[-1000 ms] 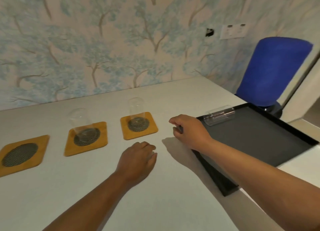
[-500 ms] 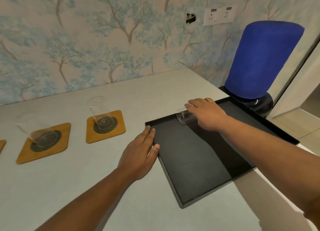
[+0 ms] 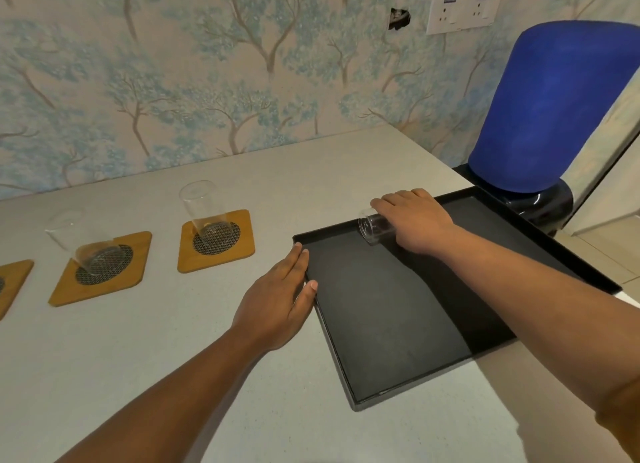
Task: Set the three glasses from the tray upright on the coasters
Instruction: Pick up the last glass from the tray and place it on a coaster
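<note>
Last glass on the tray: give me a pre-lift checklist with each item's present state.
1. Right hand closed over the lying glass: ok.
2. Left hand steadying the tray edge: ok.
3. Third coaster free: cannot tell, mostly out of frame.
4. Middle glass upright on its coaster: ok.
5. Near glass upright on its coaster: ok.

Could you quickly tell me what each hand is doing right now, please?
Left hand: open, flat on the table against the tray edge.
Right hand: closed on the glass lying in the tray.
</note>
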